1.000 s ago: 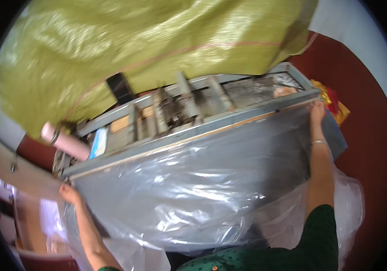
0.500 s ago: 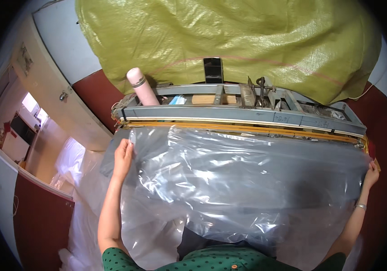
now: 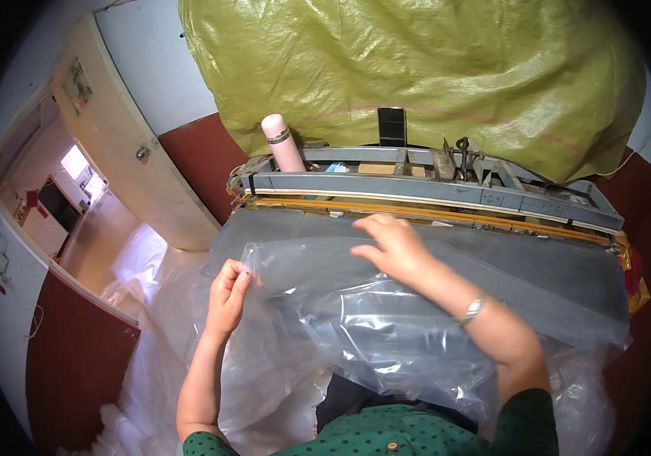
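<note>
Clear plastic film (image 3: pixel 409 319) lies in wrinkled, shiny folds over a grey work surface (image 3: pixel 538 258) and hangs down in front of me. At the left, my left hand (image 3: pixel 228 295) pinches a gathered corner of the film, raised a little above the surface. My right hand (image 3: pixel 394 247) is over the middle of the work surface, just short of the machine's front bar. Its thumb and fingers are spread, with nothing between them. A metal watch or bracelet (image 3: pixel 473 310) is on the right wrist.
Behind the surface runs a grey metal frame (image 3: pixel 356 184) with an orange strip (image 3: pixel 386 211). A pink flask (image 3: pixel 283 144), a dark phone (image 3: pixel 391 127) and a metal clamp (image 3: pixel 462 158) stand along it. Yellow-green sheeting (image 3: pixel 432 61) covers the back. An open door (image 3: pixel 124 137) is at left.
My right hand has let go of the film's right edge and swung left to the middle. My left hand keeps its corner, slightly lower. The film has slid toward me, baring grey surface.
</note>
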### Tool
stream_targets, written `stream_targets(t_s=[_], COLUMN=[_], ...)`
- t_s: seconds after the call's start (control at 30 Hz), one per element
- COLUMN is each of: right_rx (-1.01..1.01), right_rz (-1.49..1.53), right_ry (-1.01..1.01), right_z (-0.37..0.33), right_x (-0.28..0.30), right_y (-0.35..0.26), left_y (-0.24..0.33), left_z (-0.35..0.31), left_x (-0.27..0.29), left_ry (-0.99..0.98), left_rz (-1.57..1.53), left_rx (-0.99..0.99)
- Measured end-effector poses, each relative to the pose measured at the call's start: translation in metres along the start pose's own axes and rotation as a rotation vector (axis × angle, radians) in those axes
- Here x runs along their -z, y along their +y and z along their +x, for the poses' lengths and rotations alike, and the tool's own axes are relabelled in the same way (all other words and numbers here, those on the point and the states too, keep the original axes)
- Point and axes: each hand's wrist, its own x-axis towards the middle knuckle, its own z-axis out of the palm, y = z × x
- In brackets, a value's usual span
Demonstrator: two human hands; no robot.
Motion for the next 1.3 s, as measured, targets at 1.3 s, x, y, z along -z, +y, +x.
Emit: stream_targets(t_s=[1.3], right_rx=[-1.524], right_rz=[-1.199], right_ry=[0.677], right_z=[-0.432], right_x=[0.401], right_y=[0.229], left_y=[-0.276], left_z=[0.124], left_x=[0.095], left_ry=[0.005], left_rz=[0.994], left_rx=[0.353])
